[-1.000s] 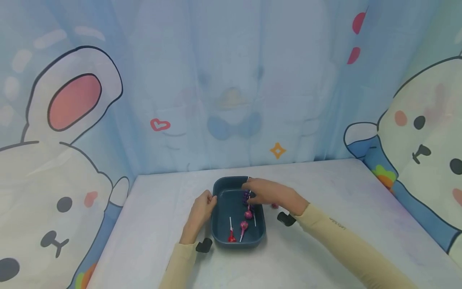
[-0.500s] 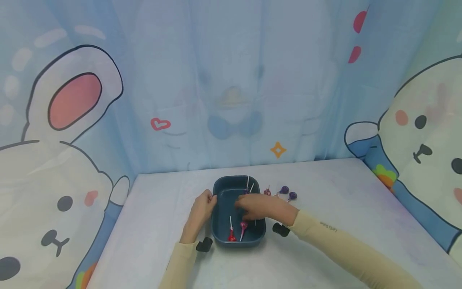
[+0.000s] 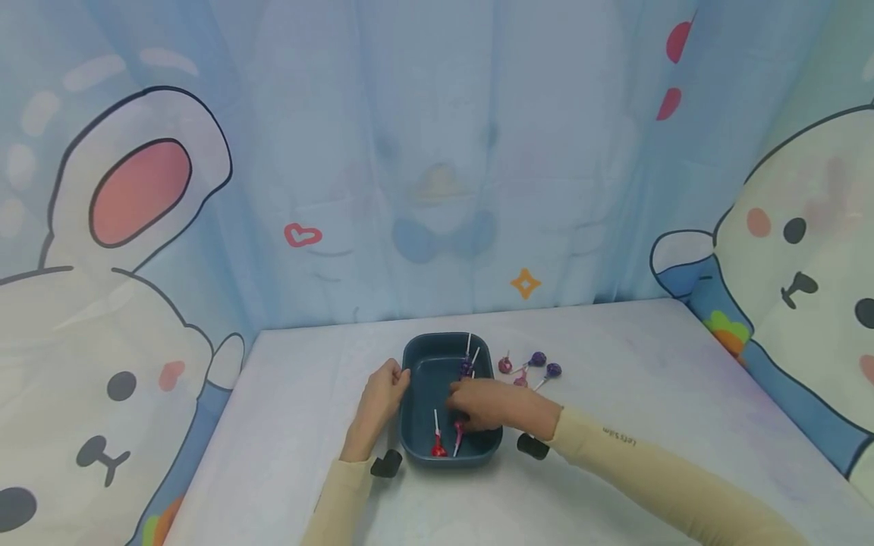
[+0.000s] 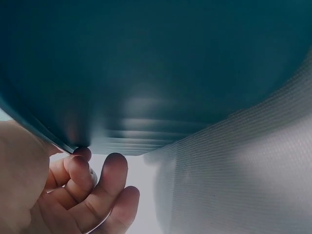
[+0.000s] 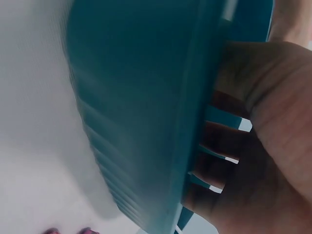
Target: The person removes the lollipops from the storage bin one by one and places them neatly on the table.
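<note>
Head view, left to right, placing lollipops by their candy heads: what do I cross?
Left hand → red lollipop in the blue dish → reddish-pink lollipop on the table → light-pink lollipop → first purple lollipop → second purple lollipop. Right hand omitted: it overlaps that order.

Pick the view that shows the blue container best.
The head view: it shows the blue container from above, with lollipops inside, the right hand hiding part. The left wrist view shows its outside close up, cut off; the right wrist view, mainly an outer wall and rim.
</note>
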`<state>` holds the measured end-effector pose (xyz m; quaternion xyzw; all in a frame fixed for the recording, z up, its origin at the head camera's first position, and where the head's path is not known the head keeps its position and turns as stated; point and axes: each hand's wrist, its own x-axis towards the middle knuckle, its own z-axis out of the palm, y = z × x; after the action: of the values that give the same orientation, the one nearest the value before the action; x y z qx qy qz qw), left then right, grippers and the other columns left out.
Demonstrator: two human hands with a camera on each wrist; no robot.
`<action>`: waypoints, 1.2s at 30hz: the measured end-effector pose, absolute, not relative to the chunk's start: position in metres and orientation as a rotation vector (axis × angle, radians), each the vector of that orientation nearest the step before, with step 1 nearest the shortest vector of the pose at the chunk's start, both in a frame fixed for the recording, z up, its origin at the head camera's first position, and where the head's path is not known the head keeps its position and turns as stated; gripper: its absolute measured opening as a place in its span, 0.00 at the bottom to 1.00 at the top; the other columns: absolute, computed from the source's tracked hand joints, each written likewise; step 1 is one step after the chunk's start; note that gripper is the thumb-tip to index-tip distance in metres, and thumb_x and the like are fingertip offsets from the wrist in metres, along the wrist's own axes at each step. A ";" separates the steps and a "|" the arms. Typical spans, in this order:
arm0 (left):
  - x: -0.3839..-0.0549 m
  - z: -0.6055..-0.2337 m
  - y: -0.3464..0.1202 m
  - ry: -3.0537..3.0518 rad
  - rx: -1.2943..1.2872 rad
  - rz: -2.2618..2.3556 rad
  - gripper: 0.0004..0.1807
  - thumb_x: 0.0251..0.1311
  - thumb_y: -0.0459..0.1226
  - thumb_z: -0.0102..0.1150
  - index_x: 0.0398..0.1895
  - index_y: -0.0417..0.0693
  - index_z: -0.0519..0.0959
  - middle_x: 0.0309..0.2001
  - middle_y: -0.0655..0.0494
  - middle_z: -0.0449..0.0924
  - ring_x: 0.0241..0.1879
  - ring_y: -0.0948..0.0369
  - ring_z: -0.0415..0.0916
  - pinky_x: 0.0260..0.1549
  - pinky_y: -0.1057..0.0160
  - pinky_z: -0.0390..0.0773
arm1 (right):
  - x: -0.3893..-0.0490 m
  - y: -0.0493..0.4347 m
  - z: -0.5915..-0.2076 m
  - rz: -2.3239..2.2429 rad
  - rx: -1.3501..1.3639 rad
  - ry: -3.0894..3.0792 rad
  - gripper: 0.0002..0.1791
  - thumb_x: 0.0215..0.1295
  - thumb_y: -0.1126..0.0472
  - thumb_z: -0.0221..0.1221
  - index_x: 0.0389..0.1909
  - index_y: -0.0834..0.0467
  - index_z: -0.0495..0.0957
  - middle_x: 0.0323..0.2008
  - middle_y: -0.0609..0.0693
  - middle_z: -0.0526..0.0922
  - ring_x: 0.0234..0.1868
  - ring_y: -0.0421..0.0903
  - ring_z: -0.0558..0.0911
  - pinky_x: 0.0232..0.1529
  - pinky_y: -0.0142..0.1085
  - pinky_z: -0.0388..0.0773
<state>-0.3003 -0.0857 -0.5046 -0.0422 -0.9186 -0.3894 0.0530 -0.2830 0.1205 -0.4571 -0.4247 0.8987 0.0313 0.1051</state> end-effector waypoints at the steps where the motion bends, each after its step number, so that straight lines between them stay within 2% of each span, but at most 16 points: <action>1: -0.300 -0.505 -0.086 -2.795 -0.125 -1.184 0.12 0.64 0.44 0.48 0.25 0.49 0.66 0.18 0.58 0.64 0.17 0.63 0.63 0.16 0.66 0.64 | -0.283 0.120 -0.458 0.092 -1.259 2.649 0.17 0.53 0.52 0.65 0.45 0.50 0.80 0.35 0.45 0.77 0.34 0.38 0.74 0.38 0.33 0.75; 18: -0.299 -0.504 -0.086 -2.796 -0.127 -1.160 0.12 0.64 0.44 0.48 0.25 0.49 0.66 0.19 0.58 0.65 0.18 0.63 0.63 0.16 0.66 0.63 | -0.277 0.121 -0.461 0.058 -1.239 2.648 0.14 0.53 0.58 0.64 0.43 0.51 0.80 0.33 0.44 0.74 0.30 0.36 0.70 0.37 0.30 0.73; 36: -0.300 -0.504 -0.085 -2.802 -0.125 -1.158 0.12 0.64 0.44 0.48 0.26 0.48 0.66 0.19 0.58 0.64 0.18 0.63 0.63 0.17 0.66 0.63 | -0.278 0.123 -0.462 0.054 -1.276 2.680 0.12 0.54 0.57 0.63 0.41 0.50 0.79 0.32 0.44 0.75 0.29 0.36 0.71 0.37 0.30 0.74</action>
<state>-0.3000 -0.0852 -0.5042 -0.0410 -0.9221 -0.3811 0.0534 -0.2776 0.1232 -0.4621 -0.4281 0.8994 0.0181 0.0864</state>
